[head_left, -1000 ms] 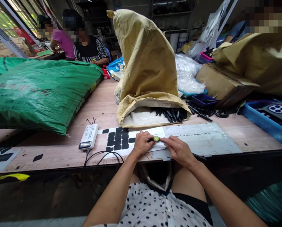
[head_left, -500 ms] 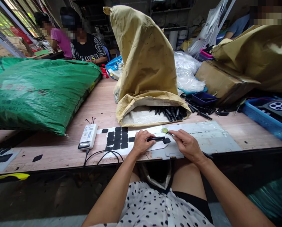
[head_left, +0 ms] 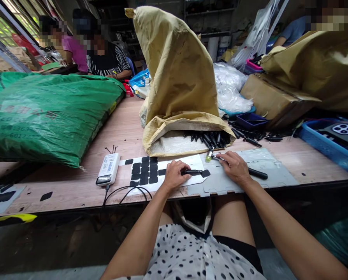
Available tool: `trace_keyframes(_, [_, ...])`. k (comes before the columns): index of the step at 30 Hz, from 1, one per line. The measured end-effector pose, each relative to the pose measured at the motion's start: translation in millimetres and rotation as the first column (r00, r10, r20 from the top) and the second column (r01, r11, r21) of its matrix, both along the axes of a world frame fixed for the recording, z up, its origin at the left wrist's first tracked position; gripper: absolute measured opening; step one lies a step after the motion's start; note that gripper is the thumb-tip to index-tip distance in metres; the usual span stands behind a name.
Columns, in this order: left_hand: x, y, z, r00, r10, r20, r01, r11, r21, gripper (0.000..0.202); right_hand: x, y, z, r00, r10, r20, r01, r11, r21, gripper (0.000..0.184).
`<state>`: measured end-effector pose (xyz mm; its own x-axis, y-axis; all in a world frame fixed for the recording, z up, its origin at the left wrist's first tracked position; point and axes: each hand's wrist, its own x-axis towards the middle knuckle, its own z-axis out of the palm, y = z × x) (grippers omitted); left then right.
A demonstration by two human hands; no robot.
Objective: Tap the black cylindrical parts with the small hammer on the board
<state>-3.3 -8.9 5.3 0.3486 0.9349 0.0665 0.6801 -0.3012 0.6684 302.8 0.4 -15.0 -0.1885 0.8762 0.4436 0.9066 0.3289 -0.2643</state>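
Note:
My left hand (head_left: 174, 173) is closed on a slim black pen-like part (head_left: 193, 172), holding it low over the white sheet (head_left: 195, 161). A small black rounded-square pad (head_left: 205, 173) lies at the tip of that part. In my right hand (head_left: 234, 167) is a small hammer with a yellow-green face (head_left: 209, 156), its metal shaft between my fingers and its black grip reaching out to the right. The hammer head is apart from the black part, just beyond it. Beneath the hammer lies a grey board (head_left: 267, 167). Several black pads (head_left: 145, 170) sit in rows left of my left hand.
A paper sack (head_left: 180, 70) opens toward me with several black parts (head_left: 211, 139) in its mouth. To the left are a white power bank (head_left: 108, 169) with a cable and a green sack (head_left: 45, 116). A blue tray (head_left: 331, 149) stands right. Co-workers sit behind.
The hammer head has turned and shifted slightly right, and its black grip now shows beyond my right hand, which has moved a little right. My left hand stays in place.

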Motion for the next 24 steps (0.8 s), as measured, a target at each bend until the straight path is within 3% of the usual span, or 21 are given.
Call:
trace_keyframes(11, [1, 0, 1.7, 0.999, -0.014, -0.038, 0.014, 1.0, 0.014, 0.017, -2, 1, -4.3, 0.997, -0.049, 0.057, 0.049, 0.999, 0.007, 0.028])
trace_keyframes(14, [2, -4, 9.3, 0.997, -0.021, -0.071, 0.023, 0.999, 0.03, 0.015, -2, 2, -3.8, 0.998, -0.046, 0.049, 0.046, 0.999, 0.001, 0.027])
trace_keyframes(17, [7, -26, 26.7, 0.994, -0.088, -0.068, 0.092, 0.994, 0.063, 0.016, -2, 2, -4.3, 0.998, -0.051, 0.049, 0.051, 0.999, 0.002, 0.028])
trace_keyframes(20, [13, -66, 39.2, 0.963, -0.263, 0.055, 0.266, 0.963, -0.051, 0.02, -2, 2, -5.5, 0.997, -0.056, 0.05, 0.055, 0.998, 0.013, 0.028])
trace_keyframes(22, [18, -94, 33.7, 0.935, -0.338, 0.109, 0.353, 0.92, -0.171, 0.021, -2, 2, -6.1, 0.997, -0.052, 0.05, 0.051, 0.999, 0.017, 0.027])
trace_keyframes(24, [21, -115, 13.9, 0.948, -0.313, 0.056, 0.316, 0.906, -0.282, 0.021, -2, 2, -6.0, 0.997, -0.048, 0.053, 0.048, 0.999, 0.015, 0.028])
